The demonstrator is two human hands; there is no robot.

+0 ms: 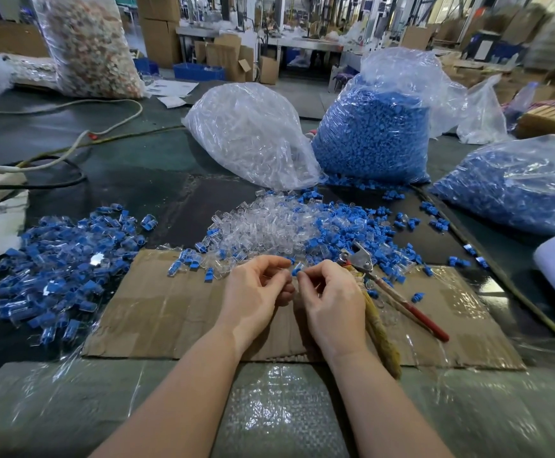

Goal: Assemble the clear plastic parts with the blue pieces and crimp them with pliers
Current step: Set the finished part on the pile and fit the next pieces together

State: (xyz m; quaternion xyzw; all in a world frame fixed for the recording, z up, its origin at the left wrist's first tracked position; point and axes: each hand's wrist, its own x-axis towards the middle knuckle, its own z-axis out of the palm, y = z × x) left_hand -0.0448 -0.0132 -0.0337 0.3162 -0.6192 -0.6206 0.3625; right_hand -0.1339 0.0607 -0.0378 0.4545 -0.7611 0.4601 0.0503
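A blue piece (pixel 297 269) sits between the two hands, above the cardboard (pixel 170 312) on the table (pixel 130 166). The right hand (pixel 330 302) pinches it between curled fingers (pixel 302 274); most of it is hidden by the fingertips. The left hand (pixel 253 289) has its fingers curled towards it too, but whether they pinch a clear part cannot be told, as clear plastic barely shows against skin.

The pliers (pixel 368 272) lie just beside the right hand, red handles (pixel 418 317) towards the near right, their head partly buried among loose parts. A mixed heap of clear parts (pixel 269 226) and blue ones lies beyond the hands. A pile of assembled pieces (pixel 61 259) lies at left. Behind stand a bag of clear parts (pixel 253 133) and two bags of blue pieces (pixel 372 133) (pixel 514 186), the right one cut off by the frame edge. The background is blurred.
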